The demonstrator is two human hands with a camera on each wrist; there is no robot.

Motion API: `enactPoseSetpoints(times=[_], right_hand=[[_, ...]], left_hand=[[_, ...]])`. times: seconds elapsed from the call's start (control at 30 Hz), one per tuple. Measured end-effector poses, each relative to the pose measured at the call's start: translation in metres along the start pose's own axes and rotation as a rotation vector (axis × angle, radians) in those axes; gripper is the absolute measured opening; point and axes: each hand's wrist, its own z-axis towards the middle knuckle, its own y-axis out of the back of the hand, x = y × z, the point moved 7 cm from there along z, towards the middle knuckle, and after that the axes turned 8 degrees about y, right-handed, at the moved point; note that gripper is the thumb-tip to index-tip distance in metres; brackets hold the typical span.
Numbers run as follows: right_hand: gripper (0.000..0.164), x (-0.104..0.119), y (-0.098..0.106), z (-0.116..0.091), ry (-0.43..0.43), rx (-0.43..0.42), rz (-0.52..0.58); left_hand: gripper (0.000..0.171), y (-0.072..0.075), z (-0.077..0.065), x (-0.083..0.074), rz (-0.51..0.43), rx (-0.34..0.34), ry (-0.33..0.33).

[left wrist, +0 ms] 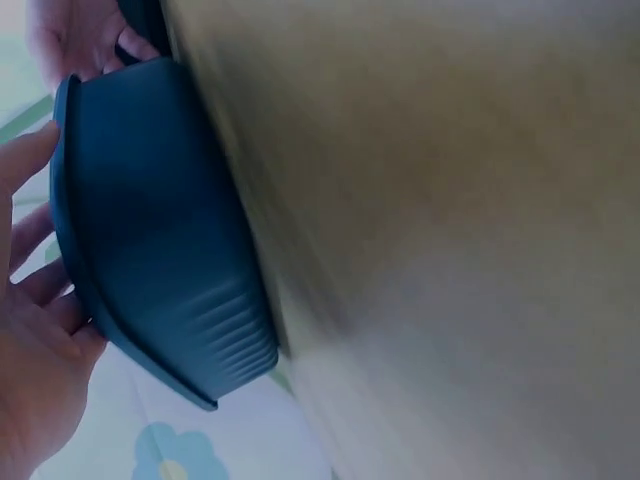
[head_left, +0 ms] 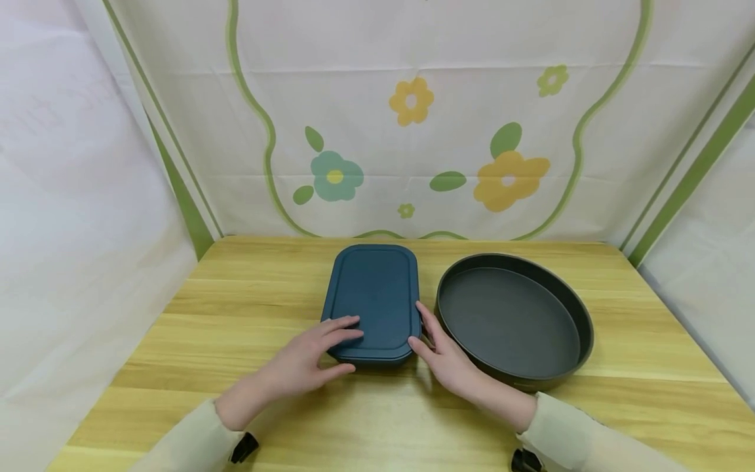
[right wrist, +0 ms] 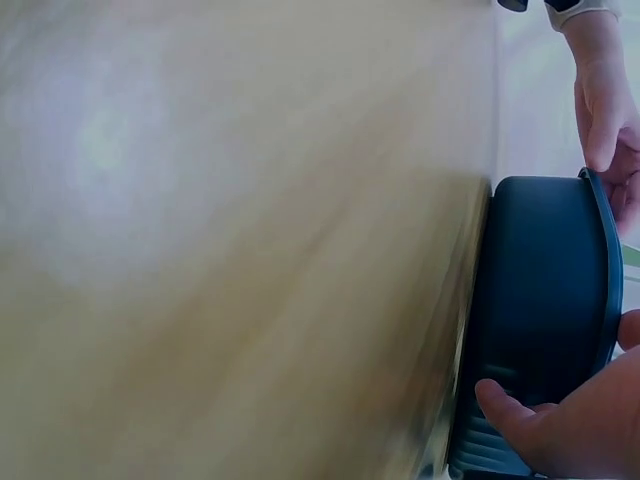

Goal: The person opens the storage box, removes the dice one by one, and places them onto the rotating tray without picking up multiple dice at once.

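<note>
Lying flat on the wood-grain worktop (head_left: 389, 426), around mid-width, its far end close to the far edge: one dark blue box (left wrist: 150, 180), rectangular, corners rounded. Lid (head_left: 377, 288) on and facing up, with a raised border; ridges (left wrist: 225, 335) on the wall. Long axis: fore and aft, running almost straight away from the person; one short end faces the person, the other the backdrop (head_left: 354, 39).

Left hand (head_left: 297, 364): at the near left corner of the box. Fingers released, straight and spread; two reach over the lid, thumb in front of the near short wall. Whether the fingertips press or merely hover, cannot tell.

Right hand (head_left: 451, 367): at the right long side, near corner. Fingers extended, unclenched; thumb at the lid's edge, a fingertip farther along the same side. Remaining fingers partly hidden in the head view; the right wrist view shows one digit straight against the wall.

Pan (head_left: 510, 321): one, round, dark grey, shallow-walled, upright with hollow side up; just right of the box, apart from it, right hand and forearm passing its near left rim.

Sleeves: two, pale, left (head_left: 189, 442) and right (head_left: 580, 429); a black fitting under each cuff.

Backdrop: white cloth, green wavy border, yellow, green and teal flowers.
</note>
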Motion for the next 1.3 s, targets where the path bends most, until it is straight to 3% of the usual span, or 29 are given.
enactPoseSetpoints(times=[0.33,0.53,0.67,0.93,1.3], right_hand=[[0.067,0.0007,-0.0004,-0.0002,-0.004,-0.003,0.019],[0.068,-0.0005,-0.0004,-0.0004,-0.003,0.0,0.032],[0.068,-0.001,-0.0001,0.0001,0.001,-0.004,0.032],[0.069,-0.0007,-0.0023,0.0016,0.003,-0.006,0.061],[0.069,0.0029,0.0,0.0007,0.016,-0.027,0.08]], left_hand=[[0.034,-0.0019,0.002,-0.0015,-0.002,-0.091,-0.062],[0.037,-0.0008,0.0036,-0.0055,0.05,-0.123,-0.122],[0.036,0.0002,0.0037,-0.0065,0.034,-0.149,-0.153],[0.03,0.0019,0.0015,-0.0022,-0.067,-0.177,-0.124],[0.028,0.001,0.0033,-0.0012,-0.127,-0.168,-0.103]])
